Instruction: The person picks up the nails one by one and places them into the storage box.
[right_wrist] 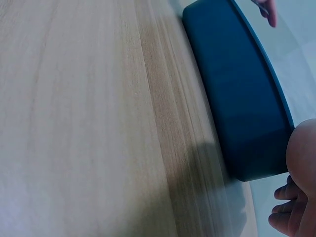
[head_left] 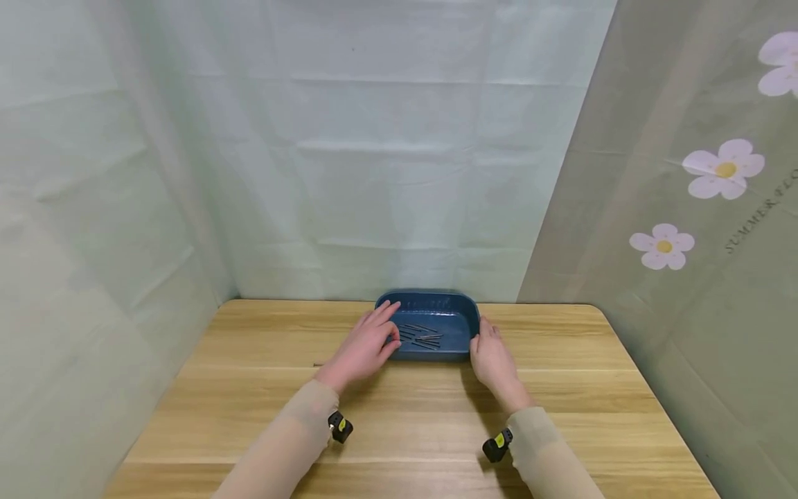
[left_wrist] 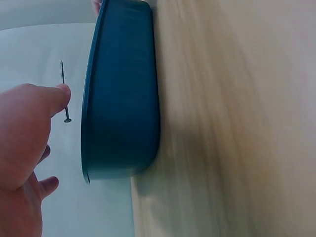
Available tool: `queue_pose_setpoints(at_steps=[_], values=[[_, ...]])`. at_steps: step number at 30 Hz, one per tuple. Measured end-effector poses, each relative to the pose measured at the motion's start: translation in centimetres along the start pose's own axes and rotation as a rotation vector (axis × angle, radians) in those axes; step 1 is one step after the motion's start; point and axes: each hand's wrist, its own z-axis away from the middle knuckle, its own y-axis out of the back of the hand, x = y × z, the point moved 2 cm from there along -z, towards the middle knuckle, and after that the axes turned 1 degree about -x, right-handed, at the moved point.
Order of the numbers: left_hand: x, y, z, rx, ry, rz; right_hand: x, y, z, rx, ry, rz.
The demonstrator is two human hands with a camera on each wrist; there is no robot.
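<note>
A blue tray (head_left: 436,326) is seen at the far middle of the wooden table (head_left: 249,388), close to the curtain (head_left: 399,173) behind it. Dark nails (head_left: 420,336) are scattered across its floor.

The left hand (head_left: 368,346) is stretched over the tray's left rim, fingers reaching in among the nails. From the left wrist view, a single nail (left_wrist: 64,94) is pinched at the fingertips (left_wrist: 61,94), held upright just beside the tray's (left_wrist: 123,98) outer wall, its head pointing down in that view.

The right hand (head_left: 492,357) is laid against the tray's right end, fingers touching the wall. In the right wrist view only curled knuckles (right_wrist: 289,207) are caught at the corner of the picture, just beside the tray (right_wrist: 242,94); nothing is seen gripped there, and the fingers look relaxed rather than clenched.

A small black wrist camera (head_left: 339,426) is worn on the left sleeve, and another (head_left: 497,445) on the right. A flower-printed sheet (head_left: 704,208) is hung along the right side of the table.
</note>
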Motion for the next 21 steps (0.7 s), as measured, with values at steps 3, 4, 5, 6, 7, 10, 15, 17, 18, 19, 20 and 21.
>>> queue_pose_setpoints(at_steps=[3, 4, 5, 6, 7, 10, 15, 17, 18, 19, 20, 21], values=[[0.3, -0.4, -1.5, -0.036, 0.014, -0.028, 0.1, -0.1, 0.0, 0.004, 0.005, 0.0], [0.5, -0.5, -2.1, -0.054, 0.019, -0.039, 0.1, -0.1, -0.1, 0.012, 0.01, 0.0], [0.8, -0.6, -2.6, -0.074, 0.025, -0.049, 0.1, -0.1, -0.1, 0.013, 0.013, 0.002], [1.1, -0.7, -3.3, -0.09, 0.026, -0.054, 0.1, -0.1, -0.1, 0.015, 0.016, 0.003], [1.5, -0.9, -4.0, -0.11, 0.028, -0.058, 0.3, 0.0, -0.1, 0.018, 0.015, 0.004], [2.7, -1.5, -6.0, -0.15, 0.017, -0.077, 0.5, 0.1, -0.2, 0.03, 0.011, 0.01], [3.9, -3.1, -8.6, -0.185, 0.003, -0.118, 0.4, 0.2, -0.4, 0.051, 0.014, 0.023], [4.2, -3.6, -9.3, -0.21, 0.007, -0.144, 0.2, 0.1, -0.5, 0.053, 0.017, 0.025], [4.3, -3.9, -9.6, -0.224, 0.01, -0.155, 0.2, 0.1, -0.6, 0.054, 0.019, 0.026], [4.4, -4.2, -9.9, -0.235, 0.013, -0.165, 0.2, 0.0, -0.6, 0.059, 0.023, 0.023], [4.5, -4.4, -10.2, -0.244, 0.015, -0.173, 0.1, 0.0, -0.6, 0.063, 0.028, 0.018], [4.7, -4.6, -10.4, -0.251, 0.017, -0.178, 0.1, 0.0, -0.7, 0.067, 0.031, 0.014]])
